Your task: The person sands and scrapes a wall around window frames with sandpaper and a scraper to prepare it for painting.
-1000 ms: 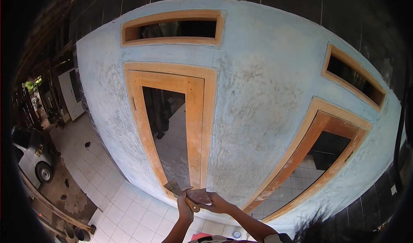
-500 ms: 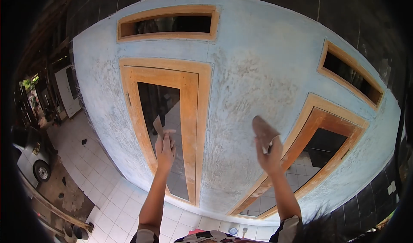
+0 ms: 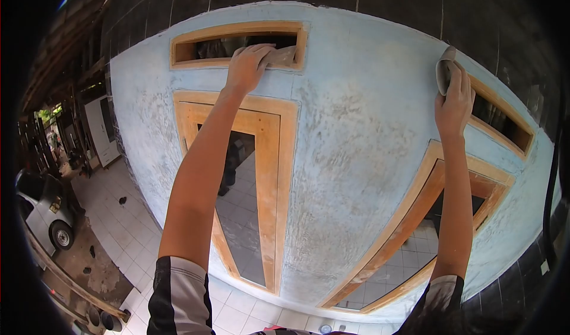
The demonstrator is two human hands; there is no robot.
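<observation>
- Flat blade (image 3: 282, 56): thin, grey-brown, broad-ended; held by the left fingers (image 3: 256, 49) at the lower right corner of the left vent frame (image 3: 202, 64). Any handle is hidden.
- Curled sheet (image 3: 442, 77): dull grey-brown, bent into an open curve; held by the right fingers (image 3: 458, 86) beside the upper left end of the right vent frame (image 3: 502, 102).
- Left fingers: bent and partly closed over the blade.
- Right fingers: nearly upright, closed against the sheet's right side.
- Contact: whether either piece touches wood or wall cannot be confirmed.
- Blade handling (judgement): a shallow angle and light, even pressure should suit the wood; a lifted corner could gouge it.
- Sheet handling (judgement): support the curve from behind; a loose edge could catch on the frame corner.
- Reach (judgement): both arms extend well apart, so steady wrists matter more than force.
- Between the fingers and below: pale blue wall (image 3: 356, 134), with rough grey patches.
- Below the left fingers: orange-brown door frame (image 3: 270, 216), with dusty pale marks.
</observation>
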